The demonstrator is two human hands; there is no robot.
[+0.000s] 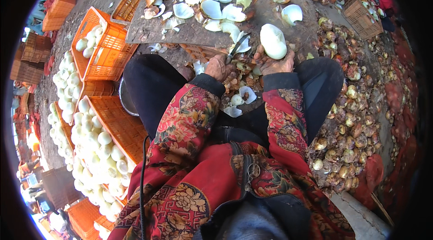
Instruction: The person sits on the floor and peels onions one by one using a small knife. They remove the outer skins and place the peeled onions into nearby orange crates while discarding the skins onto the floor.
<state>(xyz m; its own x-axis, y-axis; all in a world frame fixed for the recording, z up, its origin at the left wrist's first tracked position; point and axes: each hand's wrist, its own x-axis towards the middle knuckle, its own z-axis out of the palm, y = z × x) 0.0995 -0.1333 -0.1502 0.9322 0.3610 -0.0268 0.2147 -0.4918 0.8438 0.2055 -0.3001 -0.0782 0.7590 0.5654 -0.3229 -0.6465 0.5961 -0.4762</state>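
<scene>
A peeled white onion [273, 41] rests on the open palm and fingers of my right hand [275, 62], over the near edge of a dirty board [152, 30]. My left hand [219, 67] grips a small knife [237, 48], its dark blade pointing up and to the right over the board. White onion layers [211, 9] and brown skins lie scattered across the board. Between my legs, below both hands, are more peelings and a small peeled onion [237, 100].
Left, an orange plastic crate [111, 50] holds some peeled onions; nearer crates are heaped with peeled onions [98, 152]. A metal basin [126, 99] is beside my left knee. Unpeeled onions [348, 138] are piled on the ground at right. More crates [363, 13] stand farther off.
</scene>
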